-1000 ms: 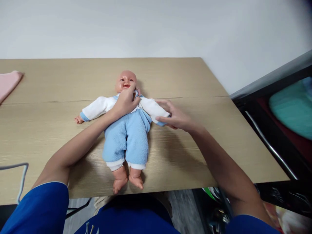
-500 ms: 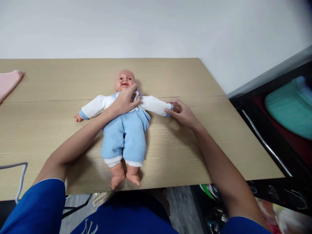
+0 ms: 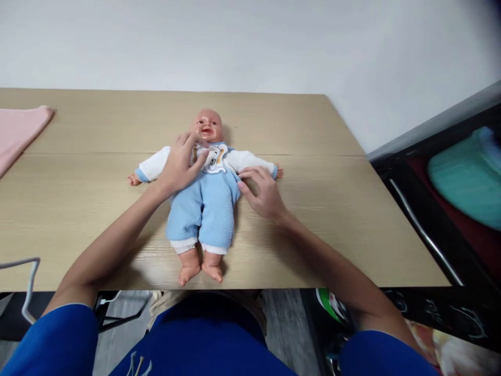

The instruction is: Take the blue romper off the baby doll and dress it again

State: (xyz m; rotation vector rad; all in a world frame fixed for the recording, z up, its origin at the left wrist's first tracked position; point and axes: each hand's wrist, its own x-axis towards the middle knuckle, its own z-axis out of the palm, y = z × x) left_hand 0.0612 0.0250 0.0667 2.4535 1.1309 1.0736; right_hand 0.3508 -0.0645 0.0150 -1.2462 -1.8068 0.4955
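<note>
A baby doll [image 3: 205, 203] in a light blue and white romper lies on its back on the wooden table [image 3: 313, 209], head away from me and arms spread. My left hand [image 3: 180, 164] rests on the doll's chest and near shoulder, fingers loosely spread over the cloth. My right hand [image 3: 260, 190] lies at the doll's side under its white sleeve, with fingers extended and touching the romper. Neither hand holds anything.
A pink cloth [image 3: 18, 133] lies at the table's far left. A white wire hanger [image 3: 27, 292] pokes past the near left edge. To the right stands a dark rack [image 3: 438, 230] with a teal item [image 3: 467, 175] on it.
My right hand let go of the doll's far arm and moved in to its side. My left hand slid from the neck onto the chest and shoulder. The doll's arm now lies flat.
</note>
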